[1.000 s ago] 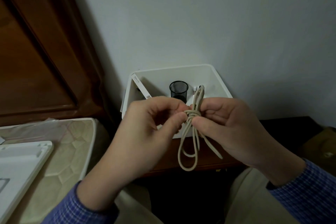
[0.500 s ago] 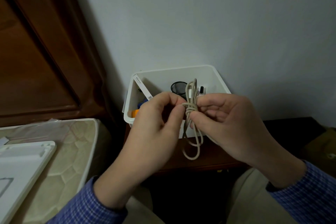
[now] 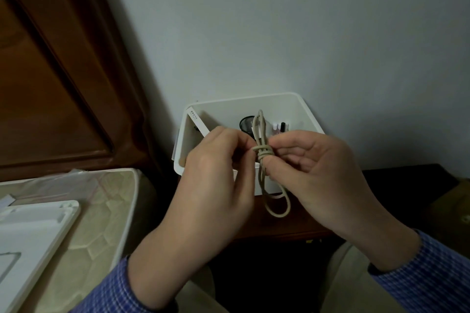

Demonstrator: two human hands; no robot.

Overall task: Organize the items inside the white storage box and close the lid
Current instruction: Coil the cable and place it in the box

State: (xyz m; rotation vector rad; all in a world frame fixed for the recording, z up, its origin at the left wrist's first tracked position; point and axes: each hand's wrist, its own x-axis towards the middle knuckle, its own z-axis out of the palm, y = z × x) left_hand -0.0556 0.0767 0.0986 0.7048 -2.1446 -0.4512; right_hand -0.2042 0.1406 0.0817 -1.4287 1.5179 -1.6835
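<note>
A thin beige cable [image 3: 263, 160], round and rubbery, is folded into a bundle of several strands and cinched at the middle by a few turns of its own length. Above the wrap a narrow loop stands upright; below it two longer loops hang free. The left hand [image 3: 216, 178] pinches the wrap from one side, thumb and forefinger closed on the turns. The right hand [image 3: 315, 173] grips it from the other side, its thumb pressed on the strands just under the wrap, fingers curled in behind. The two hands meet at the bundle.

Just beyond the knuckles sits the white plastic storage box [image 3: 302, 101], rectangular with rounded corners and a smooth rim, open at the top. Inside it, behind the upright loop, stands a black mesh cup [image 3: 246, 122], and next to that some small white and dark pieces, perhaps pens, too dim to tell. A flat white card strip [image 3: 198, 123] leans on the box's inner wall beyond the left hand; it bears small print, unreadable. The box rests on a dark brown wooden stand [image 3: 256, 223] under the hanging loops.

Beside the left forearm lies a flat white plastic lid [image 3: 33, 234] on a quilted beige mattress [image 3: 101, 211]. Both wrists wear blue checked sleeves [image 3: 427, 269].
</note>
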